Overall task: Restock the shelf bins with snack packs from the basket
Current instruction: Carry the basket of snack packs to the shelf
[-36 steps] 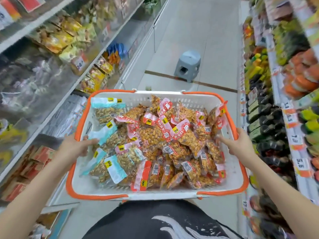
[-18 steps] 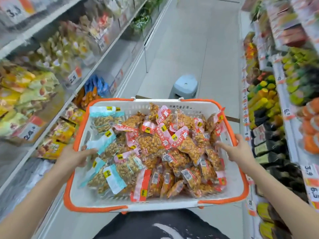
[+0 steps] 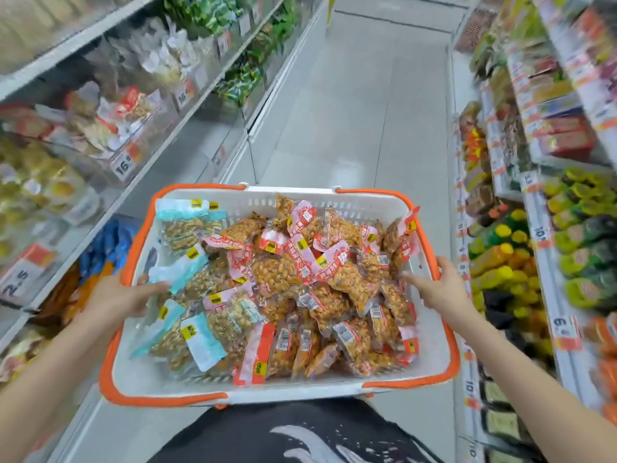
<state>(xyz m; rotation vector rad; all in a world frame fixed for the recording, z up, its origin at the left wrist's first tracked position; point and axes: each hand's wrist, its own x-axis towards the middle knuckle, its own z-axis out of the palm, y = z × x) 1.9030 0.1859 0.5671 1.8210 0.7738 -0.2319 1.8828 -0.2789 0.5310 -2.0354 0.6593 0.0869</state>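
Since the earlier frame the grey stool ahead of the basket has dropped out of view, and the shelf sections on both sides have changed to new stock; my grip on the basket is unchanged. Basket [image 3: 430, 349], white with an orange rim, is held level in front of my torso between both hands. Left hand [image 3: 122, 297] grips the left rim, thumb hooked over the edge and pointing inward, touching a teal-topped pack. Right hand [image 3: 440, 290] grips the right rim, thumb likewise over the edge and lying against the packs just inside it. Snack packs [image 3: 283, 289] fill the basket in a loose heap: teal-topped packs [image 3: 200, 339] toward my left hand, red-and-pink-topped packs [image 3: 330, 262] from the middle across to my right hand, most with small yellow stickers. Shelf bins [image 3: 110, 135] stand beyond my left hand, clear-fronted with price tags on the edges, contents blurred. Shelves [image 3: 541, 228] beyond my right hand hold green, yellow and orange goods, also blurred. Floor [image 3: 354, 105] of the aisle runs on ahead of the basket between the two shelf rows.
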